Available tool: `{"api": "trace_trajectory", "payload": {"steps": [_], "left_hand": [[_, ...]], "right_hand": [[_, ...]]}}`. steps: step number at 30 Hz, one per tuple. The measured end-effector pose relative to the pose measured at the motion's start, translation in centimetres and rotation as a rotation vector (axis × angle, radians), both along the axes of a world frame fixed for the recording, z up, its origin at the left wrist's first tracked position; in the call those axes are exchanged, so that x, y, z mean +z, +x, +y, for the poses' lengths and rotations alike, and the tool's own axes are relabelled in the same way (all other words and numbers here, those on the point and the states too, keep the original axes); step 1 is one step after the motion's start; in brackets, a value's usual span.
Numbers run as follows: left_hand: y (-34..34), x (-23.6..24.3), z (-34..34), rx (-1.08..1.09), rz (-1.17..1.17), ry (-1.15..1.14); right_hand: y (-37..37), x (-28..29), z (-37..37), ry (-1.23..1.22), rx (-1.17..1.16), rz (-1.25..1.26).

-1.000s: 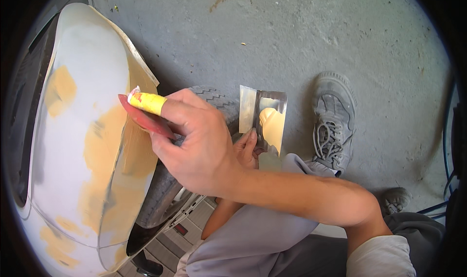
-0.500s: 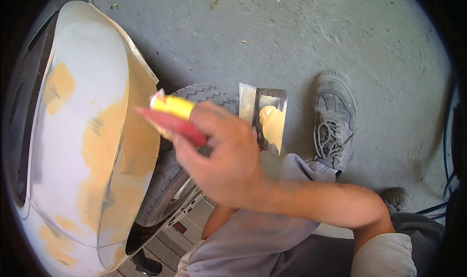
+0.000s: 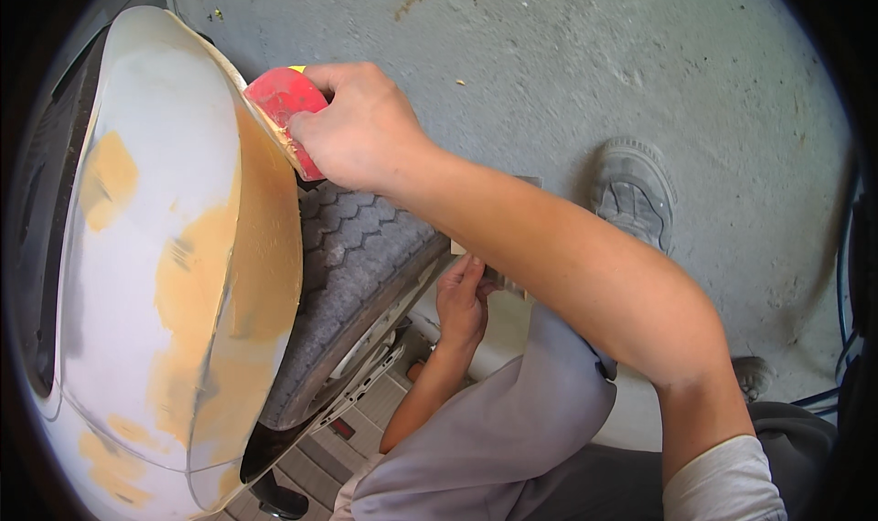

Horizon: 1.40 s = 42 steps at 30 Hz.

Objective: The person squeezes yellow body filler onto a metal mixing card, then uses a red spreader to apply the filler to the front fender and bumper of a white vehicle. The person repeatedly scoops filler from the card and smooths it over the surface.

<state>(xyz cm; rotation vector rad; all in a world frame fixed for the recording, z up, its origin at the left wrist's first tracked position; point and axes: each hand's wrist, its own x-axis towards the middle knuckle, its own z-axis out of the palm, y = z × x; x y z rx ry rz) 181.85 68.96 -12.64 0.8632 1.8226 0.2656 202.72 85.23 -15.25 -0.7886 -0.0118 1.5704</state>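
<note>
My right hand [image 3: 358,129] pinches a red spreader [image 3: 282,97] with tan filler along its edge. A small yellow corner [image 3: 297,69] of something else shows behind it. The spreader's edge meets the far rim of a pale car body panel [image 3: 155,91], which carries patches of tan filler [image 3: 265,256]. Lower down, my left hand [image 3: 464,300] is closed on the handle end of a metal filler board [image 3: 508,283]. My right forearm covers most of that board, including the filler on it.
A treaded tyre [image 3: 361,256] stands right beside the panel, with a slatted grey surface [image 3: 357,457] below it. My grey shoe [image 3: 634,192] is on the concrete floor [image 3: 549,54]. A blue hose [image 3: 841,311] runs along the right edge.
My right hand has moved up and away from me, from over the tyre to the panel's far rim. My left hand has come into view, while the filler board is now mostly covered.
</note>
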Motion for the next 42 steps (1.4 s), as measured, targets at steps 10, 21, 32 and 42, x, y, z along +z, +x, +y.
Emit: {"api": "trace_trajectory", "payload": {"steps": [10, 21, 32, 42], "left_hand": [[0.5, 0.0, 0.0, -0.027, -0.042, 0.029], [-1.1, -0.1, -1.0, -0.044, -0.074, 0.073], [1.0, -0.1, -0.2, 0.061, -0.026, -0.032], [0.8, -0.5, -0.6, 0.053, -0.060, 0.012]], "right_hand": [[1.3, 0.5, 0.3, 0.000, 0.081, 0.033], [0.1, 1.5, -2.8, 0.070, -0.062, 0.157], [-2.2, 8.5, -10.0, 0.048, -0.367, 0.062], [-2.2, 13.7, -13.7, 0.085, -0.423, 0.112]]}}
